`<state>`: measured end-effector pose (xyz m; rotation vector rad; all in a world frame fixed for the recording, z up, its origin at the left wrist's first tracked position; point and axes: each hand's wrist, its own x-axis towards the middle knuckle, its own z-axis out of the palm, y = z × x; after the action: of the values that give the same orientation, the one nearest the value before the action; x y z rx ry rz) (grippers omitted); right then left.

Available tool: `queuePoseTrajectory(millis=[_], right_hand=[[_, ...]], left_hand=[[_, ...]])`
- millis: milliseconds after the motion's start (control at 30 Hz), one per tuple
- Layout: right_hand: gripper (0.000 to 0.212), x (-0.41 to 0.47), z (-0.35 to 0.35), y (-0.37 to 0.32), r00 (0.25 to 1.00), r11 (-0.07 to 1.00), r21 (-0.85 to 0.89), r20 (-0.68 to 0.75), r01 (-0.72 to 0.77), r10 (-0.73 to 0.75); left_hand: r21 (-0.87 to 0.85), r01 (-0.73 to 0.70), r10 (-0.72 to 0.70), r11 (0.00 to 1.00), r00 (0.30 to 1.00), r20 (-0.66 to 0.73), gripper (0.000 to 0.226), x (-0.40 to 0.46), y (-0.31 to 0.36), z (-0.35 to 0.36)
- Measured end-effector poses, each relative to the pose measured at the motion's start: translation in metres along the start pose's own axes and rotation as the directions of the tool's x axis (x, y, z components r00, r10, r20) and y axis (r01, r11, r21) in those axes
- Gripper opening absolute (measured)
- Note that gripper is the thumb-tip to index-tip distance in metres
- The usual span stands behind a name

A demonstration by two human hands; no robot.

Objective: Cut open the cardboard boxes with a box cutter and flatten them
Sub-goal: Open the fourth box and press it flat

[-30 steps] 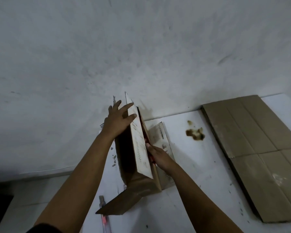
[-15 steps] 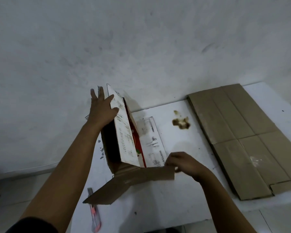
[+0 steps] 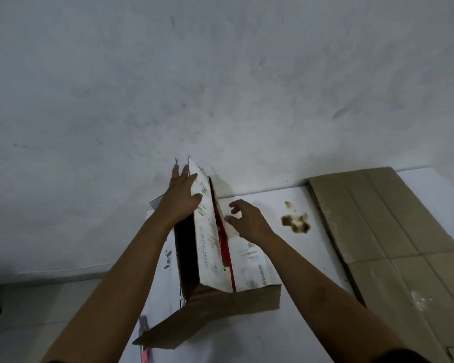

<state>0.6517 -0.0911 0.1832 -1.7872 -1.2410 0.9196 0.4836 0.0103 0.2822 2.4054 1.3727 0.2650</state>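
Left hand (image 3: 183,196) lies flat against the upper left face of the half-collapsed white printed cardboard box with a red stripe (image 3: 210,242), fingers straight, thumb over the top edge onto the printed panel. Pressing, not gripping.

Right hand (image 3: 247,221) is just right of the box's raised panel, fingers loosely curled and spread, holding nothing. It hovers above the box's printed flap that lies flat on the white tabletop (image 3: 286,336); contact with the flap can't be made out.

The box stands tilted between the two hands, dark open interior on the left-hand side. Its brown inner flaps (image 3: 220,307) are splayed out on the tabletop on the near side of both hands, under the forearms.

Red-and-grey box cutter (image 3: 144,336) lies on the tabletop on the near side of the left hand, under the left forearm, partly hidden by the lower brown flap. Untouched.

Flattened brown cardboard sheet (image 3: 393,231) lies well to the right of the right hand, on the tabletop. Brown stain (image 3: 295,222) sits between the right hand and that sheet.

Grey scuffed wall (image 3: 220,87) beyond both hands.
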Motion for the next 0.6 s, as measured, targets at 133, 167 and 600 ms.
queuePoseTrajectory(millis=[133, 167, 600], right_hand=[[0.049, 0.04, 0.019, -0.003, 0.992, 0.995, -0.05, -0.09, 0.087, -0.091], [0.047, 0.046, 0.022, -0.001, 0.991, 0.995, -0.043, -0.099, 0.091, -0.095], [0.011, 0.107, -0.01, 0.008, 0.889, 0.996, 0.059, -0.456, 0.064, -0.03]], left_hand=[[-0.026, -0.01, 0.01, 1.0, 1.0, -0.026, 0.064, -0.001, 0.001, 0.003], [-0.032, -0.012, 0.011, 0.999, 0.999, -0.035, 0.063, -0.001, 0.001, 0.004], [-0.079, -0.027, 0.024, 0.997, 0.999, -0.042, 0.063, 0.006, -0.011, 0.002]])
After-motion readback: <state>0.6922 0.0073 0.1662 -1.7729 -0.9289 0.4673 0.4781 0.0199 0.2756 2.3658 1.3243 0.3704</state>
